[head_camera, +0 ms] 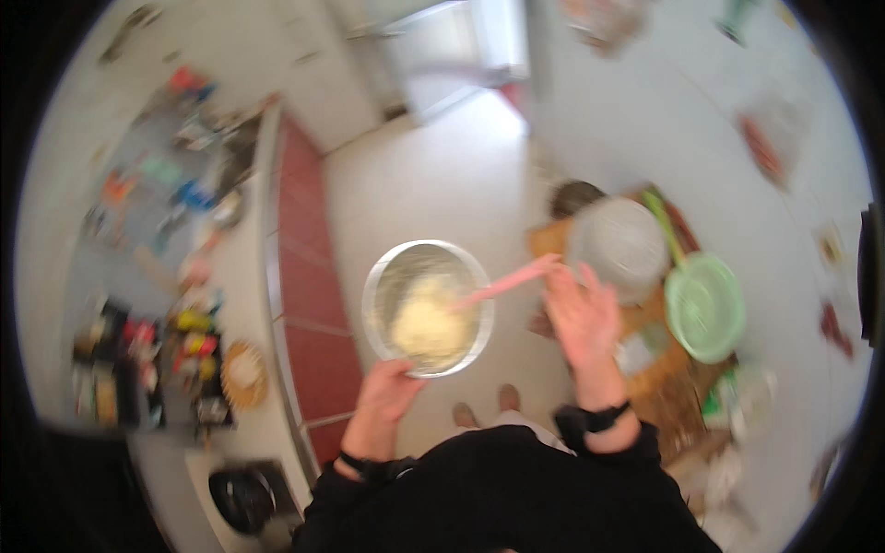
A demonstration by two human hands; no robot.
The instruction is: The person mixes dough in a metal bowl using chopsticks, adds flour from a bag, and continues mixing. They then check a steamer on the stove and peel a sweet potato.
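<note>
My left hand [388,392] grips the lower rim of a round metal bowl [371,297], held above the floor. Inside it lies a pale yellow dough-like mass [432,321]. A pink utensil [515,278] slants out over the bowl's right rim, its inner end against the mass. At its outer end is my right hand [584,314], palm showing and fingers spread. Blur hides whether a fingertip touches the handle; no grip on it shows.
A wooden table [639,377] on the right bears a large translucent basin [617,249] and a green strainer [705,307]. Along the left runs a counter with red-fronted cabinets [308,276], a small wicker basket [243,375], a black pan [242,496] and several bottles.
</note>
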